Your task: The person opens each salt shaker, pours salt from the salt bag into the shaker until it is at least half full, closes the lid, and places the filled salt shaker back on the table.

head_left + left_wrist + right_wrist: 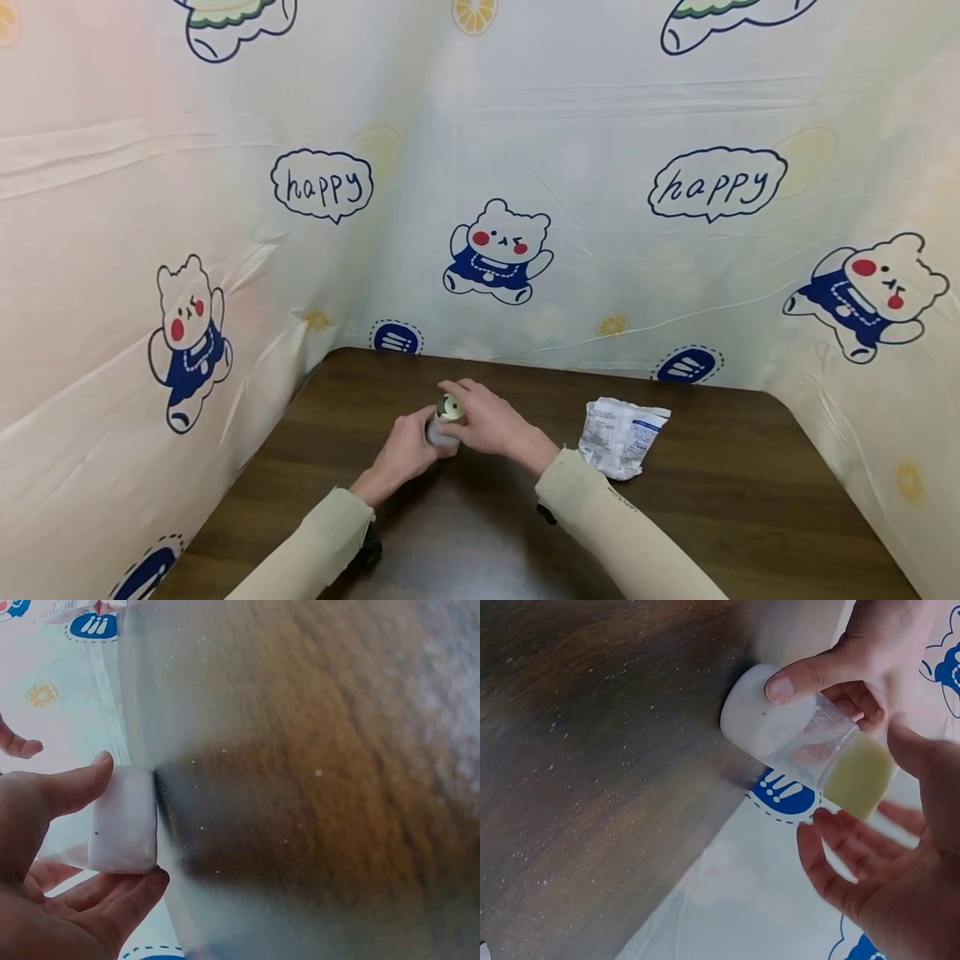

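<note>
Both hands are on a small jar point(829, 742) with clear sides, a white lower part and a pale yellow-green lid point(859, 776). My left hand point(405, 450) grips the white lower part point(124, 817), thumb on one side and fingers on the other. Around the lid curls my right hand point(491, 417), its thumb and fingertips at the lid's edges. In the head view the right fingers partly cover the lid. The jar stands upright at the tabletop, tilted only by the wrist cameras' angle; whether its base touches the wood is hard to tell.
To the right of the hands a crumpled white packet point(621, 437) with blue print lies on the dark wooden table point(720, 483). Patterned cloth point(600, 275) with cartoon bears hangs behind the table and along both sides.
</note>
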The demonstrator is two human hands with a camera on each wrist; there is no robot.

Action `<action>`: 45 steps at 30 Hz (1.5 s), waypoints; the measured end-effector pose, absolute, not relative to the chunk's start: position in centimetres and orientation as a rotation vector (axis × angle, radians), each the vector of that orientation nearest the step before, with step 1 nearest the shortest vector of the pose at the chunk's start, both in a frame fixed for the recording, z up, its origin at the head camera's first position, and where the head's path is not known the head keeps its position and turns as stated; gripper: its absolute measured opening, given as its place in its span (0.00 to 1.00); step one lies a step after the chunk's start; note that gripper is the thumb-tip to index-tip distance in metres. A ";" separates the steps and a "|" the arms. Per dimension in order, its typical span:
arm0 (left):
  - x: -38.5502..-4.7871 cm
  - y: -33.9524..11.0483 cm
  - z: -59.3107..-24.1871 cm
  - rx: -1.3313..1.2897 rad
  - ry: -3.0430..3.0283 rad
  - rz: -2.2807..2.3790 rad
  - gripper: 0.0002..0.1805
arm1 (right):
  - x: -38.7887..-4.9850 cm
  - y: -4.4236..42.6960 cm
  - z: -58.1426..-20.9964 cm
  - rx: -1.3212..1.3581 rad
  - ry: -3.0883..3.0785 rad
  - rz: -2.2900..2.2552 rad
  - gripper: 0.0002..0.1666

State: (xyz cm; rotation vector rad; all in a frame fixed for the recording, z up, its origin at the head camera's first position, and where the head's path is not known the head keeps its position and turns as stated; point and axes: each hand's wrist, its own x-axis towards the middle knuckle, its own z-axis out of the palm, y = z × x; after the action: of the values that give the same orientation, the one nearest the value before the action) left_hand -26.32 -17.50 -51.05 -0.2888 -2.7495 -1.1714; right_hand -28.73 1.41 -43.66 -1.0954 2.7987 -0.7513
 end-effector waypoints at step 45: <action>-26.4 -17.3 -51.0 -0.306 -2.757 -1.144 0.34 | -29.1 1.0 -43.4 -1.028 2.881 -0.709 0.30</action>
State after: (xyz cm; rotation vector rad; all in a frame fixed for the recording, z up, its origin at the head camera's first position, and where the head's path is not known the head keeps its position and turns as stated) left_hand -26.42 -17.30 -50.97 -0.3064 -2.7575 -1.1440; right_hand -29.07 1.01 -43.40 -1.0275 2.8812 -0.7092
